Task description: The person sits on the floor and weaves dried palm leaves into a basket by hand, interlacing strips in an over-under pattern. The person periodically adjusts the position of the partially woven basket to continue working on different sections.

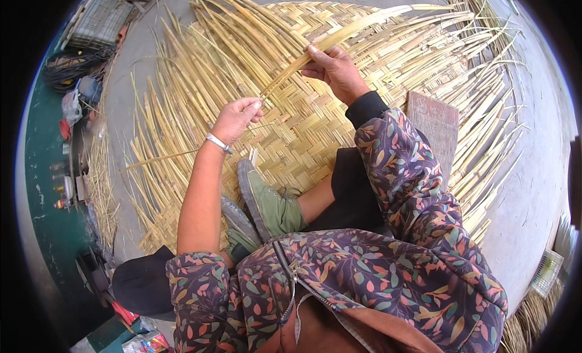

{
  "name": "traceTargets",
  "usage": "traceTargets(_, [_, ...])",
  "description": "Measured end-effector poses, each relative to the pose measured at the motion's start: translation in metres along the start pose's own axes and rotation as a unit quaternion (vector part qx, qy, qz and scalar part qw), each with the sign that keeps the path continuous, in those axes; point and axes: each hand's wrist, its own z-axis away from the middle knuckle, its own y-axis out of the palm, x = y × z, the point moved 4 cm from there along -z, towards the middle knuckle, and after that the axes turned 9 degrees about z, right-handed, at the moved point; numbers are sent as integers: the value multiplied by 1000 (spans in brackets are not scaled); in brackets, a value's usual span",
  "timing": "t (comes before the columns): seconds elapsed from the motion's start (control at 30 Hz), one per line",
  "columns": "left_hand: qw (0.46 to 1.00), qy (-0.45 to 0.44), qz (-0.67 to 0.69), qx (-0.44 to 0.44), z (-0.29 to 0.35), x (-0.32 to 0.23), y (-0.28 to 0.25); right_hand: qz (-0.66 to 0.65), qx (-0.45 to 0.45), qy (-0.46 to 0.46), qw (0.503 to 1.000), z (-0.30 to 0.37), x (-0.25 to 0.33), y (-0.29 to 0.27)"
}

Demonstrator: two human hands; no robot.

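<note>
A woven mat [297, 134] of flat yellow reed strips lies under me, its loose ends fanning out on several sides. Over its middle, my left hand [238, 118] is closed in a pinch on the thin end of a reed strip [284, 76]. My right hand [333, 71] grips the same strip further along, between thumb and fingers. From there the strip runs on toward the upper right, above the mat. A thin length of reed [160, 159] sticks out to the left behind my left wrist. Whether it joins the held strip is hidden.
My green shoes [273, 201] rest on the mat near its front. A worn wooden board [431, 128] lies to the right. Along the left stand a grey crate [100, 22], coiled black cable [73, 68] and plastic bags. Loose reeds [485, 25] lie at the far right.
</note>
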Motion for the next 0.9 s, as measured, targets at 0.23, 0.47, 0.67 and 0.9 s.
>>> traceTargets(0.23, [993, 97, -48, -50, -14, 5, 9, -13, -57, -17, 998, -7, -5, -11])
traceTargets(0.47, [969, 114, -121, -184, -25, 13, 7, 23, -52, -7, 998, -7, -2, 0])
traceTargets(0.67, [953, -71, -134, -264, -35, 13, 6, 83, -1, -127, 988, 16, 30, 34])
traceTargets(0.9, [999, 17, -4, 31, -33, 44, 42, 26, -120, -72, 990, -39, 13, -42])
